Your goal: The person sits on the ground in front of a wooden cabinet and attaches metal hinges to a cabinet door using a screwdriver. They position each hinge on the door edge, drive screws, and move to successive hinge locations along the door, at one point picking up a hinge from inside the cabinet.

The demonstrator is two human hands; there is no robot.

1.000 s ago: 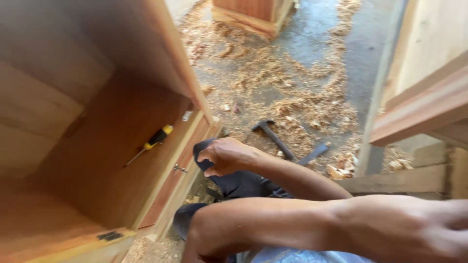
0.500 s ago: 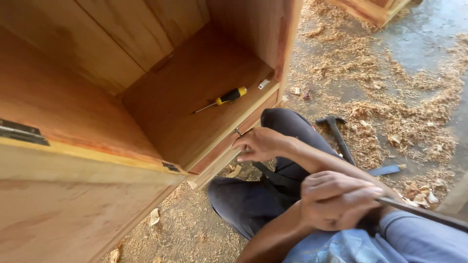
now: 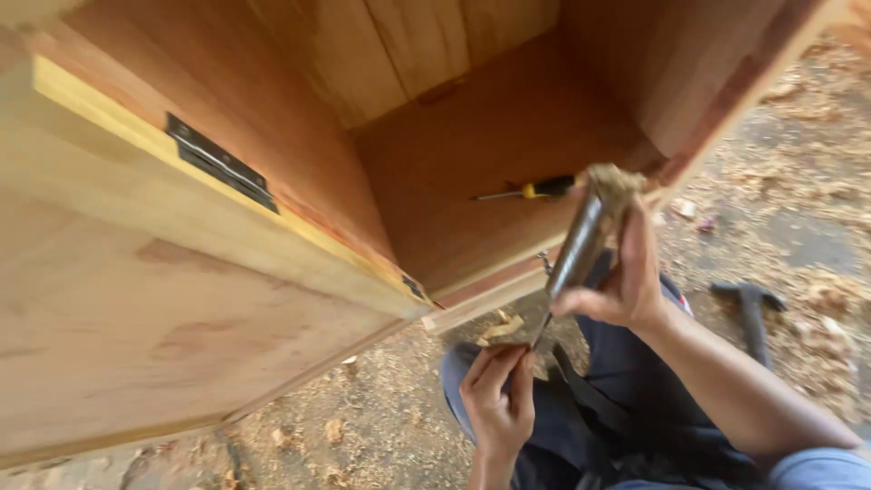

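The right hand (image 3: 626, 281) grips a long metal chisel with a worn wooden handle (image 3: 585, 240), its tip meeting a pale wood chip (image 3: 501, 328) pinched in the left hand (image 3: 497, 399), below an open wooden cabinet (image 3: 272, 227); the cutting looks barely begun.

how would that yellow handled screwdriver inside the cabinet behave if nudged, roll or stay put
The screwdriver looks round-handled and lies loose on the cabinet's smooth board, so it would probably roll or slide. It seems slim, so likely light, and stiff with its metal shaft.
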